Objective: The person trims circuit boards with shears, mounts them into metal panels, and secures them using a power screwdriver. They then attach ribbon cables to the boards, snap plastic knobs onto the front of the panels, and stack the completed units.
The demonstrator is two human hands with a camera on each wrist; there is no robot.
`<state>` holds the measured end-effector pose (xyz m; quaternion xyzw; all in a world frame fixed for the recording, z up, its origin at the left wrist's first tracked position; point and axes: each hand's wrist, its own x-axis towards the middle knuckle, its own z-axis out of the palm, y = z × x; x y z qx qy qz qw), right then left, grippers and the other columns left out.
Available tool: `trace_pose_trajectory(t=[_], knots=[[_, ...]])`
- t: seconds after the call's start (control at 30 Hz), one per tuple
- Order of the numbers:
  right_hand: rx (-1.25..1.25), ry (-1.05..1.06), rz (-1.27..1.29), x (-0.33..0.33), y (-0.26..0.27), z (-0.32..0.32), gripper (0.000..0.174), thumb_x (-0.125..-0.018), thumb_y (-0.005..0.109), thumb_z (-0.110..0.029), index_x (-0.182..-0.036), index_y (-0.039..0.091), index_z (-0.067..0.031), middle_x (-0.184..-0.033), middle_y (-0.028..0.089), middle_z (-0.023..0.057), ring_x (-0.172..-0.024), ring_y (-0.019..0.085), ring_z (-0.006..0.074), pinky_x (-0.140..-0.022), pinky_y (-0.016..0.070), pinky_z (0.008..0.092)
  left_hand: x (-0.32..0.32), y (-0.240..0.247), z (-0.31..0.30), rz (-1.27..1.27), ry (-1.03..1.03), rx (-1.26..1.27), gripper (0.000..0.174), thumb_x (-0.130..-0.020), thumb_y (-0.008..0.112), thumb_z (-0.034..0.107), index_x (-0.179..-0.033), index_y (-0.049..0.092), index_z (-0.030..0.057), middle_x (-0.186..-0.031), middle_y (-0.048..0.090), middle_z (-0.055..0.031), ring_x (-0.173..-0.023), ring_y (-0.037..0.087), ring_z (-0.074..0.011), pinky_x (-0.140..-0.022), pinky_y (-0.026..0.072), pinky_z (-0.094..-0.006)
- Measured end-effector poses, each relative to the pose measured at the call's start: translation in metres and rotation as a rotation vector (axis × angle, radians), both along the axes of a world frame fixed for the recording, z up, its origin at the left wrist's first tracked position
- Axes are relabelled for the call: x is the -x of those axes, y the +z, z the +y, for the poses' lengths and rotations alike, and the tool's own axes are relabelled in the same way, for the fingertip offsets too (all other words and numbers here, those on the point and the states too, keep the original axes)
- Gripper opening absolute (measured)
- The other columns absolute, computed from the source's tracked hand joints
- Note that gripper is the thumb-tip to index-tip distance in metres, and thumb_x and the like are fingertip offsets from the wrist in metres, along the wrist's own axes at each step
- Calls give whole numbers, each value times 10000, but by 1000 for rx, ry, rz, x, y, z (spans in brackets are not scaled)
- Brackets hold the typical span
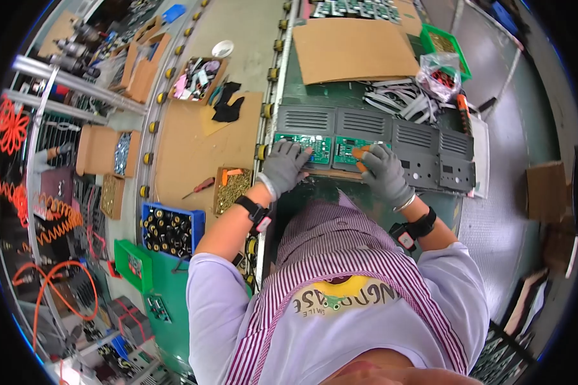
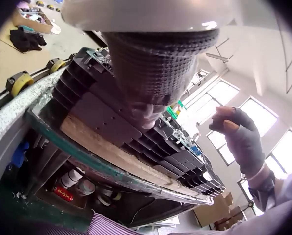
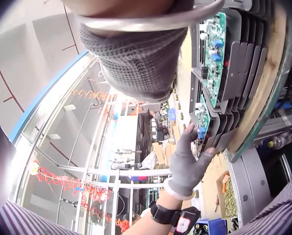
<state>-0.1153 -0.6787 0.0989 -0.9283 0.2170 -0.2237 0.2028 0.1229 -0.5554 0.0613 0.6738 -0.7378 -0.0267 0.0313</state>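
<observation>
My gloved left hand [image 1: 284,168] rests at the left end of a row of dark grey slotted panels [image 1: 308,120]. Its fingertips touch the edge of a green circuit board [image 1: 319,149], with the thumb spread by the panels' front edge. A second green circuit board [image 1: 348,149] lies in the neighbouring panel. Over that board's right end is my gloved right hand [image 1: 386,174], bare fingertips out of the glove. The left wrist view shows this right hand [image 2: 241,142] raised, fingers loosely bent and nothing visible in them.
Grey strips [image 1: 401,99], a bag of red parts [image 1: 440,77] and a cardboard sheet [image 1: 353,51] lie behind the panels. A roller rail [image 1: 268,109] runs along the left. Beyond it are a box of brass screws [image 1: 232,192], a screwdriver [image 1: 202,186] and a blue bin [image 1: 173,228].
</observation>
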Motion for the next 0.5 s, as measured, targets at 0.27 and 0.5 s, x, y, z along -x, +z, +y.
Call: trace_pose_trajectory(t=[0.27,0.5], knots=[[-25,322,-140,-56,1,29,269,-613,588,-87,-877,558,-40,-918,547,137,-861,523,330,-724,452,404,20,-1,53,129,286,272,577,-716,621,353,-1206,452,100,-1225,413,-174,-1190,347,-338,-1034,222,-456],[-244,709,47,-79,-28,85,220,-619,540,-55,-832,518,-7,-757,492,155,-669,497,343,-610,424,416,-30,8,269,246,1139,-401,308,-752,545,265,-970,588,52,-996,581,-145,-978,539,-303,-831,424,-407]])
